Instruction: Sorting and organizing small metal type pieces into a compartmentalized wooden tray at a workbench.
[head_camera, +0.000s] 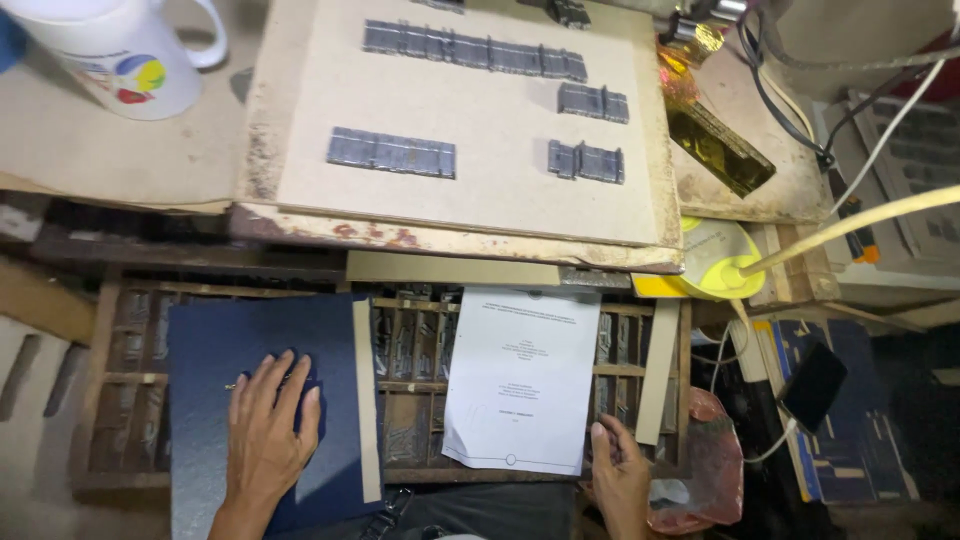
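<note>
Left hand (265, 425) lies flat, palm down, fingers spread on the dark blue cover (265, 345), pressing rather than gripping; nothing is closed inside it. That cover rests over the left part of a wooden type tray (395, 385), with a pale cardboard strip (366, 395) running along its right edge. It looks like a stiff board under textured cloth: light, rigid, not fragile, a bit grippy, best taken by an edge or slid under a flat palm. Right hand (620, 475) sits low at the tray's near right corner, fingers loosely curled, fingertips touching the bottom corner of the white printed sheet (520, 390); whether it pinches the paper I cannot tell. That sheet is thin and floppy, easy to crease, so the corner or a flat lift suits it. Both wrists come in from the bottom edge. Farther back, a brown board (460, 130) carries rows of metal type (392, 153), and a white mug (120, 50) stands at the far left.
</note>
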